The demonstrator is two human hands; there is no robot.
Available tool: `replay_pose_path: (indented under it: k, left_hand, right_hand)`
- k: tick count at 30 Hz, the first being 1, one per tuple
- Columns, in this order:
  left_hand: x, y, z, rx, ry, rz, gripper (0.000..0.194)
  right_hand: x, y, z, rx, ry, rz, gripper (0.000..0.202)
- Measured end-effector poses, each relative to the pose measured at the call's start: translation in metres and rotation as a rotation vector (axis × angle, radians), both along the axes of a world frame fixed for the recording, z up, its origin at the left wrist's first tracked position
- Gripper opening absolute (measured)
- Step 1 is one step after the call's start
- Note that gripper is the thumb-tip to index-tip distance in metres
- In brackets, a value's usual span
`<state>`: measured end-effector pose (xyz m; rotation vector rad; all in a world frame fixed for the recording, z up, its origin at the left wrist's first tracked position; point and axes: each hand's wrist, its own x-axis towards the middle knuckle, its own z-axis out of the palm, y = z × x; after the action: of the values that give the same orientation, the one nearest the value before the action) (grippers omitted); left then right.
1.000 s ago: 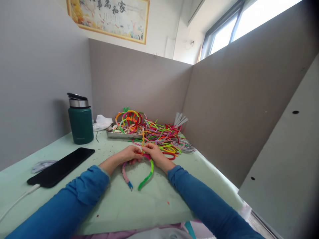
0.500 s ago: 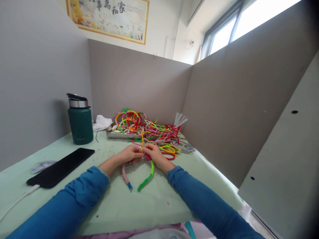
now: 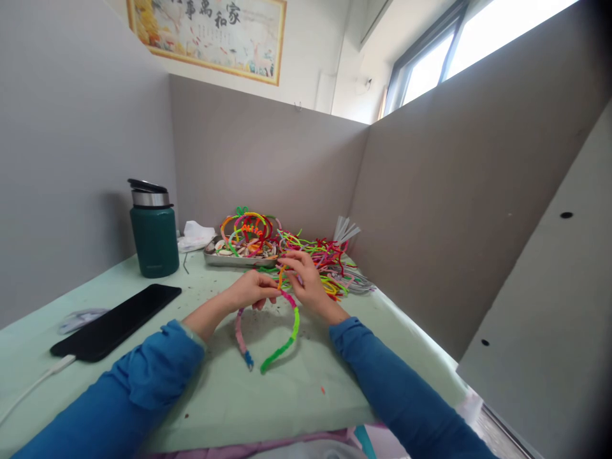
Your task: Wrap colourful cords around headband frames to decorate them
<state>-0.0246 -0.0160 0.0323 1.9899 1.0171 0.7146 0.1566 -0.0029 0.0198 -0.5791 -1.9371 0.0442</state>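
A headband wrapped in fuzzy pipe cleaner (image 3: 296, 322) hangs in an arch above the table, pink and blue at its left end, magenta, lime and green down its right side. My left hand (image 3: 253, 290) pinches the top of the arch and hides part of it. An orange pipe cleaner (image 3: 281, 275) stands up from the arch near the left fingertips. My right hand (image 3: 306, 280) is around this orange strand, its fingers bent and partly spread; the exact contact is hard to make out.
Behind the hands lies a heap of coloured pipe cleaners (image 3: 315, 252). A metal tray (image 3: 239, 261) holds several wrapped bands and scraps. At left stand a green bottle (image 3: 153, 239) and a black phone (image 3: 117, 322) on a cable. Grey partitions (image 3: 268, 146) enclose the green-covered table (image 3: 268, 408).
My right hand has moved up and slightly right from the top of the headband, its fingers loosening. The headband's right side has swung out slightly. My left hand keeps its pinch.
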Motion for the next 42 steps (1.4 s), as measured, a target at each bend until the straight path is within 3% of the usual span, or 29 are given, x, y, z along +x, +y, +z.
replay_pose_path:
  k: [8,15,18,24,26,35,42]
  left_hand:
    - [0.003,-0.016,0.018,0.027,-0.077,-0.039,0.029]
    - [0.0,-0.02,0.024,0.049,-0.144,-0.05,0.027]
    - [-0.002,-0.016,0.022,0.057,-0.172,-0.031,0.026]
    - [-0.002,-0.01,0.017,0.018,-0.21,0.003,0.027]
    - [-0.002,-0.008,0.017,-0.003,-0.249,0.029,0.027]
    - [-0.014,0.005,0.017,-0.012,-0.512,0.093,0.026]
    - [-0.011,0.001,0.016,-0.039,-0.418,0.045,0.027]
  right_hand:
    - [0.011,0.007,0.002,0.112,-0.103,-0.115,0.021]
    - [0.009,-0.02,0.028,0.228,-0.016,-0.08,0.022]
    - [0.002,-0.024,0.03,0.094,0.013,0.029,0.022]
    - [-0.003,-0.011,0.021,-0.526,0.193,0.239,0.031]
    - [-0.001,-0.008,0.018,-0.637,0.215,0.291,0.032]
    - [0.004,-0.002,0.01,-0.579,0.14,0.235,0.026]
    - [0.003,-0.006,0.019,-0.622,0.545,0.346,0.023]
